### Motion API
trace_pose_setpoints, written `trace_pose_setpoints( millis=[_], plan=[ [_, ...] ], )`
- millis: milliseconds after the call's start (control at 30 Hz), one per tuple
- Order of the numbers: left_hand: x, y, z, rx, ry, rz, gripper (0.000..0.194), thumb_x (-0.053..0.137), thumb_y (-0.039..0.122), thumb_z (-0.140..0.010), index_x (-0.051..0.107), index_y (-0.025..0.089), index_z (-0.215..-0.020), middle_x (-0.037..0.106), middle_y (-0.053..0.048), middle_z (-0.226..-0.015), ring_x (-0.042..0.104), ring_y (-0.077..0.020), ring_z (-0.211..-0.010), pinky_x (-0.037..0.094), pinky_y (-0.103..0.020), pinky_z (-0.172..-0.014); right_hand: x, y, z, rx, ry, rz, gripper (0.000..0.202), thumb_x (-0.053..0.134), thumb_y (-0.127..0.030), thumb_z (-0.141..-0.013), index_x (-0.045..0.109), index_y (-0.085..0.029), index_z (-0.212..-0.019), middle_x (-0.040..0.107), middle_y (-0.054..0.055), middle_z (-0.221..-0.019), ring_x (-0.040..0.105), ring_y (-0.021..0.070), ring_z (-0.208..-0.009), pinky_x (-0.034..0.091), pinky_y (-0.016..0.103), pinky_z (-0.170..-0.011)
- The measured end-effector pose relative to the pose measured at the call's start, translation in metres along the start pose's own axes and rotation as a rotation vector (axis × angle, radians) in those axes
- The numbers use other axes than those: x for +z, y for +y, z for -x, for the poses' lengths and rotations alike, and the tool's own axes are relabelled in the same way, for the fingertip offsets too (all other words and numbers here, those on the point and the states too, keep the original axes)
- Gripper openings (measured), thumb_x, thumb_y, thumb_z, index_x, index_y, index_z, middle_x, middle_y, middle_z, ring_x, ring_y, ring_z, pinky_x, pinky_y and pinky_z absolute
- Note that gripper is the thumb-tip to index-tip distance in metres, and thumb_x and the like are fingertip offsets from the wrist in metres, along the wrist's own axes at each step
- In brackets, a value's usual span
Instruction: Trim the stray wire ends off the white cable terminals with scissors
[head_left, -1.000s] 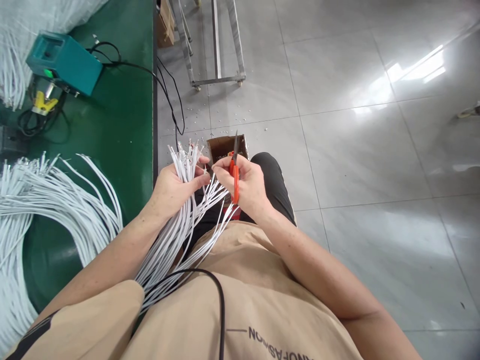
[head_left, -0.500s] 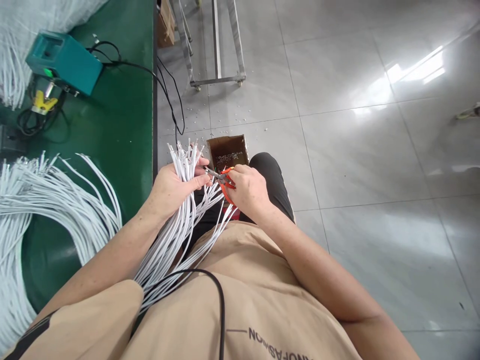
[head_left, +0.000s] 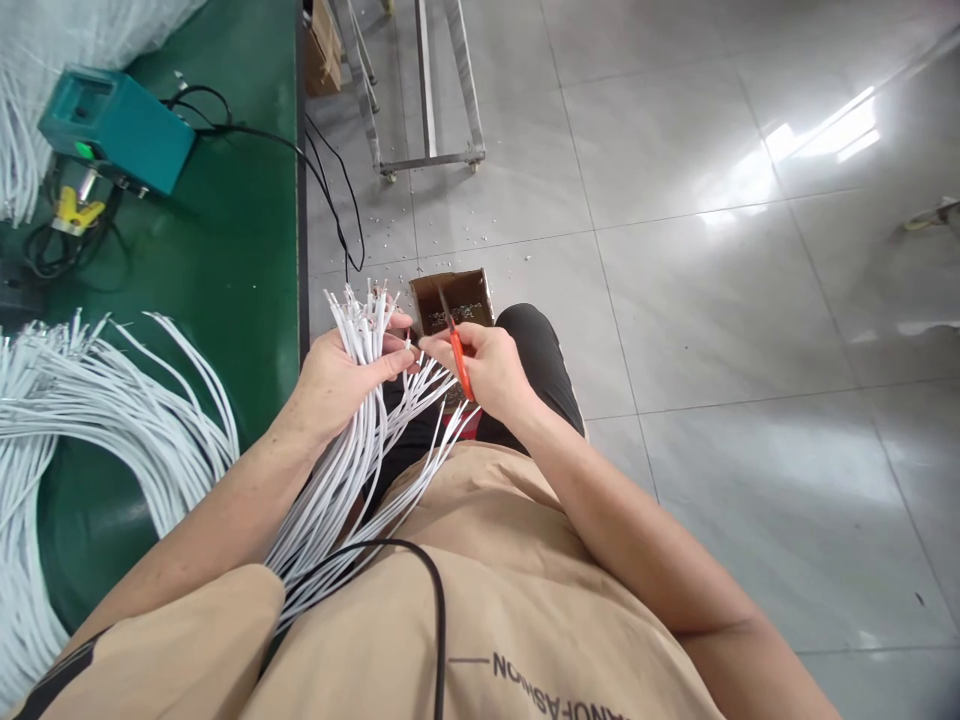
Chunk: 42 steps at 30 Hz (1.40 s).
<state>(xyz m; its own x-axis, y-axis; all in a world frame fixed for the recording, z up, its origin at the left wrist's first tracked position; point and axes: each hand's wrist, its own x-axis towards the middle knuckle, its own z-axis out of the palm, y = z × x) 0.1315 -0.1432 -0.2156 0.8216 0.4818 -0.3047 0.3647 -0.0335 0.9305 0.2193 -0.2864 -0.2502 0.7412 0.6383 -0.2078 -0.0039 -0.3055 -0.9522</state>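
My left hand point(head_left: 341, 365) is wrapped round a bundle of white cables point(head_left: 365, 365), whose stripped ends stick up above the thumb. One cable end stands apart between my left thumb and fingers. My right hand point(head_left: 487, 365) keeps red-handled pliers point(head_left: 459, 358) in its palm, with the jaws pointing up and away. The right thumb and forefinger reach to that single cable end, close to the left fingertips. Below the hands, the cables run down across my lap. A small open cardboard box point(head_left: 487, 290) with tiny bits inside stands just beyond the right hand.
On the left, a green table point(head_left: 247, 240) carries a teal device point(head_left: 124, 130), a yellow clip point(head_left: 77, 212) and another heap of white cables point(head_left: 127, 410). A wheeled metal frame point(head_left: 427, 90) stands ahead on the tiled floor. Small scraps lie near the box.
The pliers have swung from pointing left at the cable end to pointing up and away. My right thumb and forefinger have moved to the cable end. The left hand keeps its hold.
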Motion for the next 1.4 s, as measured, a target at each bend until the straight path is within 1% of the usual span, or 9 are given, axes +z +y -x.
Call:
trace_pose_setpoints(
  millis=[167, 367, 433, 600, 767, 933, 1133, 1233, 1400],
  plan=[
    [0.002, 0.002, 0.001, -0.02, -0.024, 0.047, 0.049, 0.079, 0.031, -0.063, 0.066, 0.017, -0.108, 0.068, -0.002, -0.077, 0.065, -0.0159, -0.07, 0.053, -0.027, -0.067, 0.006, -0.015, -0.006, 0.06, -0.139, -0.51, 0.028, 0.068, -0.041, -0.071, 0.064, -0.014, -0.078, 0.061, -0.002, -0.065, 0.056, 0.0111, -0.062, 0.045, 0.025, -0.064],
    [0.004, 0.008, 0.004, -0.047, 0.017, 0.099, 0.035, 0.071, 0.038, -0.072, 0.07, 0.018, -0.101, 0.066, -0.006, -0.104, 0.062, -0.0174, -0.093, 0.053, -0.022, -0.068, 0.008, -0.014, -0.005, -0.069, 0.447, -0.385, 0.019, 0.063, -0.032, -0.076, 0.064, -0.018, -0.088, 0.061, 0.001, -0.086, 0.055, 0.0097, -0.072, 0.045, 0.023, -0.071],
    [0.005, 0.009, 0.005, -0.06, 0.035, 0.105, 0.034, 0.072, 0.036, -0.071, 0.072, 0.018, -0.099, 0.067, -0.005, -0.097, 0.062, -0.0152, -0.085, 0.051, -0.021, -0.064, 0.006, -0.018, -0.009, -0.107, 0.389, -0.369, 0.019, 0.061, -0.034, -0.078, 0.065, -0.018, -0.089, 0.063, 0.001, -0.087, 0.056, 0.0106, -0.075, 0.045, 0.024, -0.073],
    [0.009, 0.006, 0.003, -0.075, 0.072, 0.111, 0.023, 0.075, 0.032, -0.068, 0.072, 0.016, -0.083, 0.065, -0.002, -0.076, 0.059, -0.0125, -0.069, 0.047, -0.02, -0.056, 0.01, -0.025, -0.021, 0.007, 0.016, -0.488, 0.025, 0.066, -0.039, -0.072, 0.066, -0.016, -0.079, 0.064, 0.001, -0.075, 0.057, 0.0127, -0.071, 0.046, 0.025, -0.069],
    [0.006, 0.001, 0.001, 0.145, 0.289, -0.092, 0.025, 0.07, 0.036, -0.072, 0.073, 0.019, -0.09, 0.071, -0.003, -0.097, 0.064, -0.0183, -0.092, 0.049, -0.028, -0.084, 0.016, -0.017, -0.018, 0.107, 0.147, -0.482, 0.024, 0.068, -0.038, -0.07, 0.066, -0.015, -0.078, 0.057, -0.003, -0.065, 0.048, 0.0089, -0.061, 0.041, 0.023, -0.063],
    [0.0, 0.007, 0.004, 0.194, 0.216, -0.351, 0.014, 0.072, 0.03, -0.069, 0.07, 0.019, -0.076, 0.07, 0.0, -0.08, 0.064, -0.0168, -0.078, 0.048, -0.027, -0.079, 0.014, -0.022, -0.012, 0.029, 0.094, -0.496, 0.023, 0.067, -0.038, -0.07, 0.063, -0.015, -0.073, 0.052, -0.004, -0.063, 0.045, 0.0078, -0.06, 0.04, 0.022, -0.061],
    [0.004, 0.006, 0.002, 0.167, 0.157, -0.11, 0.022, 0.078, 0.028, -0.062, 0.06, 0.017, -0.067, 0.065, 0.002, -0.075, 0.06, -0.0132, -0.074, 0.047, -0.026, -0.076, 0.016, -0.024, -0.008, -0.064, 0.004, -0.486, 0.027, 0.064, -0.041, -0.074, 0.062, -0.014, -0.074, 0.058, -0.001, -0.071, 0.051, 0.0097, -0.067, 0.042, 0.023, -0.066],
    [0.004, 0.002, -0.001, 0.13, 0.127, 0.016, 0.025, 0.081, 0.025, -0.059, 0.058, 0.018, -0.067, 0.065, 0.002, -0.074, 0.06, -0.0128, -0.073, 0.049, -0.027, -0.077, 0.012, -0.018, -0.006, -0.114, 0.03, -0.343, 0.026, 0.057, -0.04, -0.08, 0.063, -0.015, -0.079, 0.061, 0.0, -0.075, 0.054, 0.011, -0.071, 0.042, 0.024, -0.069],
    [0.002, -0.002, -0.003, 0.09, 0.103, 0.056, 0.022, 0.078, 0.023, -0.061, 0.058, 0.02, -0.07, 0.067, 0.0, -0.078, 0.064, -0.0159, -0.075, 0.052, -0.034, -0.081, 0.0, -0.009, -0.003, -0.171, 0.096, 0.358, 0.027, 0.055, -0.039, -0.082, 0.061, -0.016, -0.069, 0.059, 0.002, -0.075, 0.05, 0.0109, -0.063, 0.033, 0.024, -0.058]
  ],
)
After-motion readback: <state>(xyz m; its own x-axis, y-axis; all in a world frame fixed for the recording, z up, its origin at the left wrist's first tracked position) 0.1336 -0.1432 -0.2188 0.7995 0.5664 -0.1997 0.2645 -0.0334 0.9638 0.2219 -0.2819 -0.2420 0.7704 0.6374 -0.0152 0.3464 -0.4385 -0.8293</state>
